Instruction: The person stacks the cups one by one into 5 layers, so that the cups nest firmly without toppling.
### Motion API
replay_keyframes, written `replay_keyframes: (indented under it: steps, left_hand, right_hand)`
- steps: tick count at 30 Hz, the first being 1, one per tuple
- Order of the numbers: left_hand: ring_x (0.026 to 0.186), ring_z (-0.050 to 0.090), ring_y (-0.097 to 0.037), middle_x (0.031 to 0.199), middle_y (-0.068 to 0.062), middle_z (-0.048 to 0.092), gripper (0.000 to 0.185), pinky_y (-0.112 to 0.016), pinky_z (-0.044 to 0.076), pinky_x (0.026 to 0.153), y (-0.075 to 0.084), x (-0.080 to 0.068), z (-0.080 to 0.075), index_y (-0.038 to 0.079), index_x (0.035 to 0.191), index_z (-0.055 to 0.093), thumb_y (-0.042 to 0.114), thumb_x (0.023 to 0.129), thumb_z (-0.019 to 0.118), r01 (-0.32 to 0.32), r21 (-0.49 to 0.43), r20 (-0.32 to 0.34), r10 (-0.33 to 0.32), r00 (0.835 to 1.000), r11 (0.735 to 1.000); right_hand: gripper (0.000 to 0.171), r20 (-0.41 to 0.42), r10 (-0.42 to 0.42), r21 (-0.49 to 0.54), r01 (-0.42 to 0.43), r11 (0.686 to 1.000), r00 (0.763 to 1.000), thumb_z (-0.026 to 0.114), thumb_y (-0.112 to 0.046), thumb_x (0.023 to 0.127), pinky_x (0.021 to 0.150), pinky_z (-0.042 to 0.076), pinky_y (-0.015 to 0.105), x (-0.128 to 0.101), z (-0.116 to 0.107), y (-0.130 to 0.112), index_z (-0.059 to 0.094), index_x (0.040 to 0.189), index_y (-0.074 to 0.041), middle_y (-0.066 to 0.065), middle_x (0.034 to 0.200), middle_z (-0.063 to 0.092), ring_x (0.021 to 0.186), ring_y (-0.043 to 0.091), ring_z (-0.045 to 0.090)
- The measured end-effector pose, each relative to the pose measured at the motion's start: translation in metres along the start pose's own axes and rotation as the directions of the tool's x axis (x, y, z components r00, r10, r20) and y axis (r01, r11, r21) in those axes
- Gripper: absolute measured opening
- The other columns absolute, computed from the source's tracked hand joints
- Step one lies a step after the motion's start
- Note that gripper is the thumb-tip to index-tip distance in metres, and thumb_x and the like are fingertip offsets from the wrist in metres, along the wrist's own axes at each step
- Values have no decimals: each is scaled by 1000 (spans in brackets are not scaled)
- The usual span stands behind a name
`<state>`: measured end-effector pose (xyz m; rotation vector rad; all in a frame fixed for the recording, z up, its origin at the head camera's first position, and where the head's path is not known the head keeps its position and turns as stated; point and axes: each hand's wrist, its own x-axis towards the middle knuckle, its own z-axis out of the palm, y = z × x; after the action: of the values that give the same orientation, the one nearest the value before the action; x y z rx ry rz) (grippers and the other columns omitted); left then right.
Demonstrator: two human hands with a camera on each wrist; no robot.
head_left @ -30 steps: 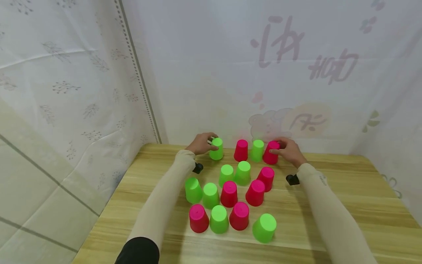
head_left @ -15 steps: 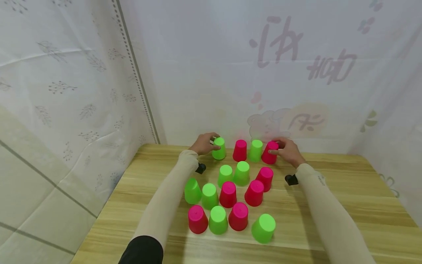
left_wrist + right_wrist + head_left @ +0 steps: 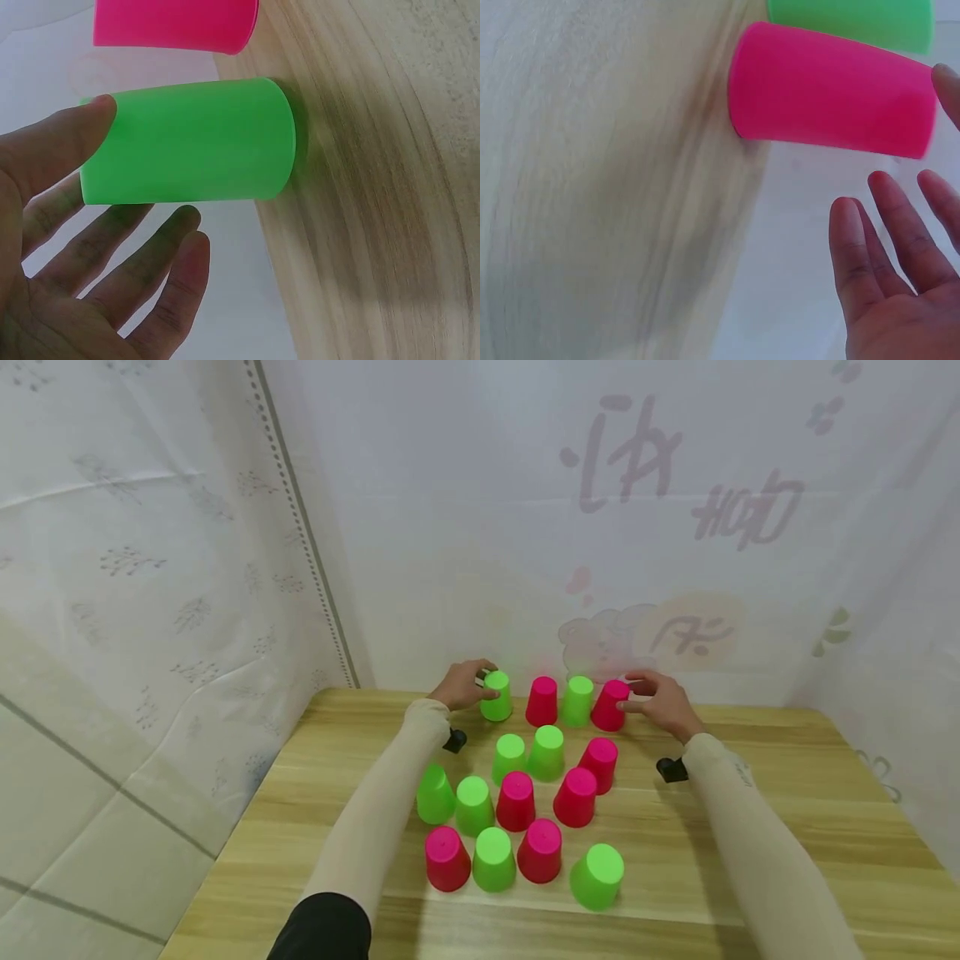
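In the head view, my left hand (image 3: 456, 687) holds an upside-down green plastic cup (image 3: 496, 697) at the back row's left end. The left wrist view has the thumb on the near side of this green cup (image 3: 187, 142), with other fingers behind it. At the row's right end stands a pink cup (image 3: 610, 705). My right hand (image 3: 666, 703) is just right of it, fingers spread. In the right wrist view, those fingers (image 3: 847, 240) are apart from the pink cup (image 3: 832, 94), and the thumb tip is near its base. Another pink cup (image 3: 542, 702) and a green cup (image 3: 577, 702) stand between.
Several more upside-down green and pink cups stand in rows nearer me, among them a green cup (image 3: 546, 753), a pink cup (image 3: 516, 802) and a lone green cup (image 3: 597, 877) at front right. A white printed curtain (image 3: 480, 527) hangs behind the wooden table (image 3: 750, 827).
My left hand has slid the green cup a little rightward, closer to the neighbouring pink cup. The right hand has loosened and drawn slightly right, away from its pink cup.
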<state>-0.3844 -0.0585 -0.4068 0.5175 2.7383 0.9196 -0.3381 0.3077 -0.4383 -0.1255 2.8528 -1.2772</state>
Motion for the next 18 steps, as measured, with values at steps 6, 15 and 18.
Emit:
replay_keyframes:
  steps: [6, 15, 18]
  left_hand:
    - [123, 49, -31, 128, -13, 56, 51, -42, 45, 99, 4, 2, 3, 11, 129, 50, 26, 84, 68, -24, 14, 14, 24, 1000, 1000]
    - [120, 52, -29, 125, -11, 59, 47, -40, 46, 98, 6, 8, 10, 10, 125, 52, 23, 83, 69, -46, 32, 10, 46, 999, 998]
    - [120, 52, -29, 125, -11, 59, 48, -40, 46, 98, 8, 11, 11, 10, 125, 53, 25, 83, 69, -44, 34, 10, 44, 999, 998]
  right_hand:
    - [64, -50, -43, -61, 40, 997, 998, 70, -36, 80, 94, 45, 54, -21, -15, -6, 45, 133, -11, 17, 133, 52, 122, 39, 48]
    - [52, -46, -166, -101, 161, 982, 985, 69, -34, 82, 86, 53, 41, -68, -28, -29, 51, 127, -15, 11, 127, 57, 113, 28, 56]
    - [49, -12, -228, -105, 226, 969, 974, 70, -34, 81, 82, 55, 30, -91, -27, -41, 53, 125, -18, 5, 122, 60, 107, 18, 59]
